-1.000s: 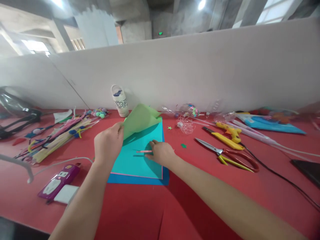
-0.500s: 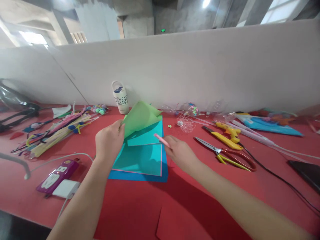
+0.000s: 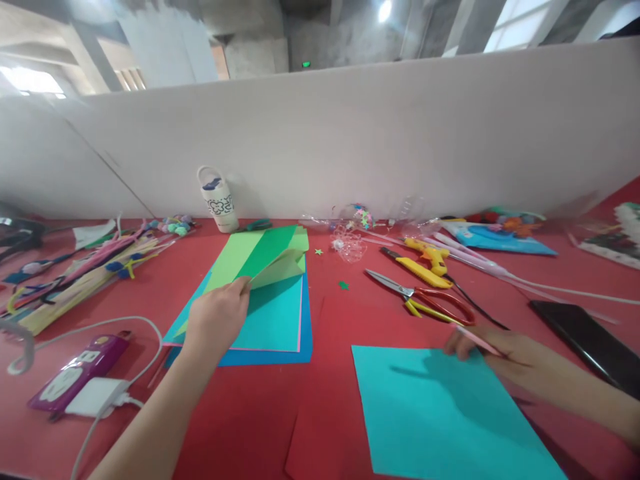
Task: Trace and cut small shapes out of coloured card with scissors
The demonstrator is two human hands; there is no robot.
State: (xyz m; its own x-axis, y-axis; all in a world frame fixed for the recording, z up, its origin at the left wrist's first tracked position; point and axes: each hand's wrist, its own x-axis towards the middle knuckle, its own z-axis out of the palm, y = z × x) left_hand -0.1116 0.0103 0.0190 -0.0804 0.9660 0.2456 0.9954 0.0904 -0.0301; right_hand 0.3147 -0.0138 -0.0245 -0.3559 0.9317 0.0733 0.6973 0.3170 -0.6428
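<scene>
While the left hand (image 3: 217, 317) pinches closed on the raised edge of green paper (image 3: 280, 269) over a paper stack (image 3: 270, 333), the right hand (image 3: 490, 350) curls around a pink pencil (image 3: 475, 339) at the far right corner of a turquoise sheet (image 3: 440, 413), right of the stack; whether it also grips the sheet is unclear.

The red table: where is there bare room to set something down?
Free: between the craft bundle and the paper stack; a narrower strip between that stack and the loose turquoise sheet. Crowded: right side, with scissors, cutter, glue gun.
</scene>
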